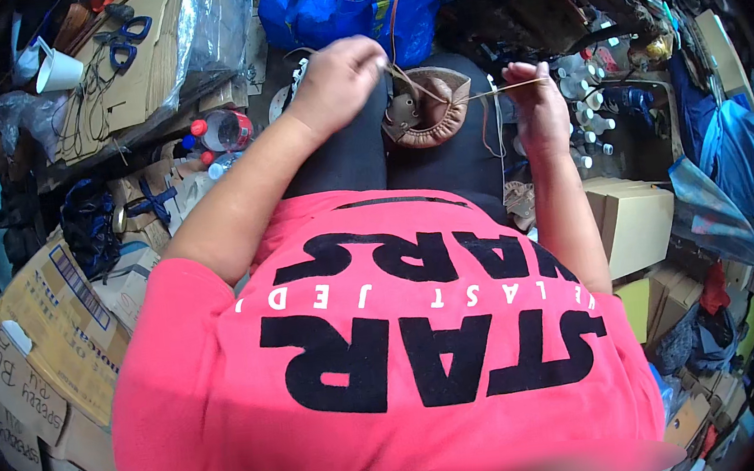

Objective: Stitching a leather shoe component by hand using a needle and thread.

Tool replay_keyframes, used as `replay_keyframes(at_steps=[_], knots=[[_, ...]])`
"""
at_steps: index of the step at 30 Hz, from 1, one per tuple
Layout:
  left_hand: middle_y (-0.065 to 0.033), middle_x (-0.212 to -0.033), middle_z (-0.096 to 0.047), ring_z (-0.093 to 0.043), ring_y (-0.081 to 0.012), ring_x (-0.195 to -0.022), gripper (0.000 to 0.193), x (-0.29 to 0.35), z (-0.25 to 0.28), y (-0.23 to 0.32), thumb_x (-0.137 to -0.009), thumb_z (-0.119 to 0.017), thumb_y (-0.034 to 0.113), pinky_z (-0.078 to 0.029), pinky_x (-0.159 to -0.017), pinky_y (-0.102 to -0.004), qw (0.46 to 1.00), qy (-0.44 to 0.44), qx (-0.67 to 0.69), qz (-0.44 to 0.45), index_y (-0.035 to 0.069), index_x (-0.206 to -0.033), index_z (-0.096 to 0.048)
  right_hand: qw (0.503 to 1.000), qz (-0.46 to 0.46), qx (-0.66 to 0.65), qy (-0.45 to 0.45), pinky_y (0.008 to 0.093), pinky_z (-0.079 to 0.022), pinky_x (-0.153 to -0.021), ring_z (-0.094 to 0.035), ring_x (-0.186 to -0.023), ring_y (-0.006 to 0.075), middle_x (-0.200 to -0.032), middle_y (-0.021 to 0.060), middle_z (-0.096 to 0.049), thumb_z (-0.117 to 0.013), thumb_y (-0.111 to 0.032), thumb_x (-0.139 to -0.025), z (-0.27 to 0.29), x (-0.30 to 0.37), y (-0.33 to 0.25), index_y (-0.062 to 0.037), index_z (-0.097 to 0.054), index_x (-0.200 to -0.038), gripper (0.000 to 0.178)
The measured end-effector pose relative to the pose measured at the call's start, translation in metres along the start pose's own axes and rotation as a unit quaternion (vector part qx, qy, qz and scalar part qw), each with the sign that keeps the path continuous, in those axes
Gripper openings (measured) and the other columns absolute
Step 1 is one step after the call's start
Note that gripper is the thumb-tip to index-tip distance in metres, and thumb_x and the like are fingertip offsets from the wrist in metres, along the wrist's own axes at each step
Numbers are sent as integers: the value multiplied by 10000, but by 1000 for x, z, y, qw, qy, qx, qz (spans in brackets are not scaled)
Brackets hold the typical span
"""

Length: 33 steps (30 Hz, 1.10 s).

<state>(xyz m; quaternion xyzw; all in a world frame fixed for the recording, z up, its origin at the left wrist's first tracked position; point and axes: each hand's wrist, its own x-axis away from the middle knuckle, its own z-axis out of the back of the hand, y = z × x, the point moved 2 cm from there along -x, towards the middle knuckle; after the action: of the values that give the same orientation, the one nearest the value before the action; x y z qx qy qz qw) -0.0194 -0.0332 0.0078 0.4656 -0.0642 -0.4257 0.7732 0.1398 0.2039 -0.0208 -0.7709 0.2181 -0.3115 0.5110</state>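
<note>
A brown leather shoe [428, 122] with a gathered, puckered edge and lace eyelets rests on my thighs between my hands. My left hand [339, 80] is closed at its upper left, pinching a tan cord that runs down into the shoe. Off to the right, my right hand [539, 111] is raised, its fingers bent together at the tip. A thin thread [492, 92] stretches taut from the shoe's opening to those fingers. Whether anything else is in my left fingers is too small to tell.
A blue bag [355, 6] stands just beyond my knees. Blue-handled scissors [130, 41] lie on cardboard at the far left, near a white cup [59, 70]. Plastic bottles [226, 130] lie left of my legs; several small white-capped bottles [584, 106] and a cardboard box [635, 224] are at right.
</note>
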Motion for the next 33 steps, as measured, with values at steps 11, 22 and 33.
replay_keyframes(at_steps=[11,22,33], knots=[[26,-505,-240,-299,-141,-466,476,-17,-4,17,-971,-349,390,-429,-685,-346,683,-100,668,279,142,-565,-320,942,-133,-230,-205,293,-321,-589,-246,-468,110,-512,-21,-267,-366,-360,-969,-30,49,-33,-131,-347,-577,454],[-89,-1165,-570,-553,-73,-566,403,-3,81,-18,-917,-522,294,-480,-577,-197,875,-176,350,285,68,-1250,-517,872,-102,476,-45,215,-393,-617,-515,-671,77,-742,9,-590,-629,-236,-846,108,44,-47,2,-678,-906,250],[-171,-1095,-533,-522,-307,-1044,737,53,125,-66,-589,-796,161,-420,-909,-369,967,-89,-153,186,153,-1266,-506,906,24,399,-139,284,-385,-895,-519,-1032,138,-1079,44,-598,-666,-230,-816,61,9,-126,-30,-536,-1208,459]])
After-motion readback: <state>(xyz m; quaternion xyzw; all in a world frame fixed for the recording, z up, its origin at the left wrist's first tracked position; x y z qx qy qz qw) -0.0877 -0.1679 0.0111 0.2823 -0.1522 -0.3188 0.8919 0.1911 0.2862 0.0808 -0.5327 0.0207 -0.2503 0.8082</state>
